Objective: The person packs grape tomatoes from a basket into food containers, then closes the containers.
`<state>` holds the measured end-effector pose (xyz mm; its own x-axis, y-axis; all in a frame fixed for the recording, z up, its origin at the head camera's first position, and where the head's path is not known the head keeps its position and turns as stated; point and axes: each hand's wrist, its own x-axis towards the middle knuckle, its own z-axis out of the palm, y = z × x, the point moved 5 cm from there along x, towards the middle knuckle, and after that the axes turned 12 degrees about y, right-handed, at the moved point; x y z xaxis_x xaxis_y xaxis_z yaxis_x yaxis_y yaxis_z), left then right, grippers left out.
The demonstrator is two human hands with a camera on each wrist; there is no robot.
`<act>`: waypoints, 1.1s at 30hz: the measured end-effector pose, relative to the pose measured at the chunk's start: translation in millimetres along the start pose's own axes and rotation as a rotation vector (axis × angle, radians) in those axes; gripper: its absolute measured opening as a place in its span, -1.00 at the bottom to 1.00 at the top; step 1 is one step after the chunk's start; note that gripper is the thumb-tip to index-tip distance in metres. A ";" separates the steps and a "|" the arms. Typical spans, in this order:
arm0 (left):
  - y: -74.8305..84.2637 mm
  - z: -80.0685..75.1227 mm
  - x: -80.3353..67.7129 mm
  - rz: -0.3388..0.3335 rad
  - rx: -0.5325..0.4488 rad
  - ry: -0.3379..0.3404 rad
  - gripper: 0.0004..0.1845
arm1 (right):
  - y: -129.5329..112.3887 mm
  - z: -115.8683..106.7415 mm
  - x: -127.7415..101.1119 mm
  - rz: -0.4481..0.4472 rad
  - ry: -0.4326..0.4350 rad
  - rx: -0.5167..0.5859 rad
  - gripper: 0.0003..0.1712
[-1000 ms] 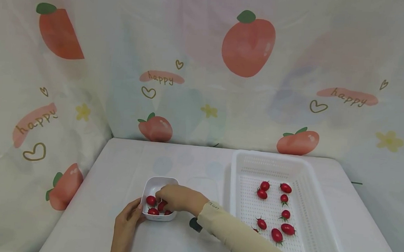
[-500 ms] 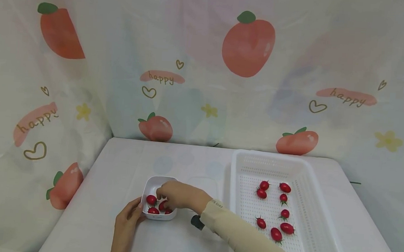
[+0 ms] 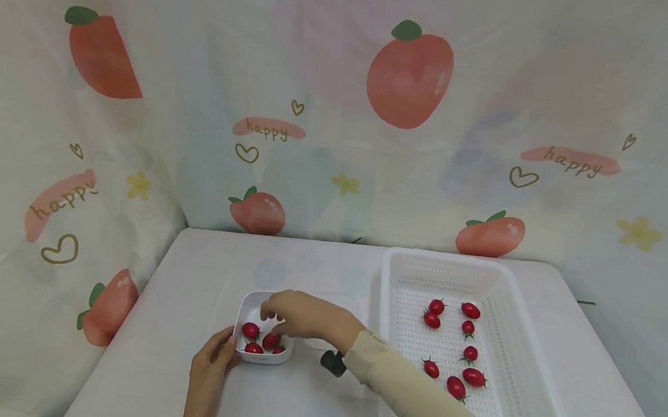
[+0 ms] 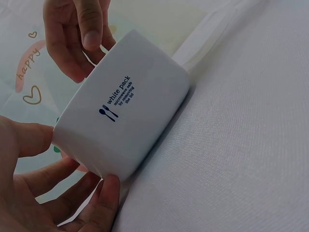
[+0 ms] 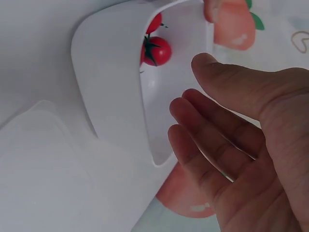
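Our right hand (image 3: pixel 303 316) has lifted off the red cherry tomatoes (image 3: pixel 260 342) — fingers loose, holding nothing — which stay in the small white square plastic bowl (image 3: pixel 250 306), lower centre, steadied by our left hand (image 3: pixel 213 361); that drop-off looks finished.

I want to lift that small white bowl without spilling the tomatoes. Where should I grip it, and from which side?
Probably grip the small white bowl by its outer walls, coming in level from the near and left side, where the left hand already holds it. The walls are smooth and rounded, so thumb and fingers on opposite sides seem safest. The right hand hovers over the open top, where cherry tomatoes lie.
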<state>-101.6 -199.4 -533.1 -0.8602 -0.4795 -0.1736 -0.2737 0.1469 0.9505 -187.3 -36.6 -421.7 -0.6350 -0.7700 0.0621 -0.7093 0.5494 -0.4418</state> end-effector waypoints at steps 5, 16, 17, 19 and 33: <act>-0.5 -0.5 0.9 -0.006 0.014 0.002 -0.45 | 0.3 -9.7 -6.5 -0.027 0.040 0.025 -0.73; 0.1 0.3 1.7 -0.017 0.015 0.004 -0.47 | 4.9 -39.0 -30.9 0.029 0.115 0.133 -0.72; 0.3 0.3 1.6 -0.017 0.018 0.005 -0.47 | 6.2 -41.9 -34.0 0.041 0.121 0.146 -0.71; 0.8 0.4 1.3 -0.014 0.020 0.005 -0.46 | 9.9 -47.7 -40.7 0.065 0.137 0.168 -0.71; 1.4 0.8 -1.1 -0.029 0.009 0.002 -0.44 | 46.7 -90.4 -87.3 0.138 0.280 0.229 -0.67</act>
<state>-101.5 -198.0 -531.8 -0.8511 -0.4853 -0.2005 -0.3023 0.1405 0.9428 -192.7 85.6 -366.8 -0.8011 -0.5583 0.2159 -0.5447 0.5304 -0.6496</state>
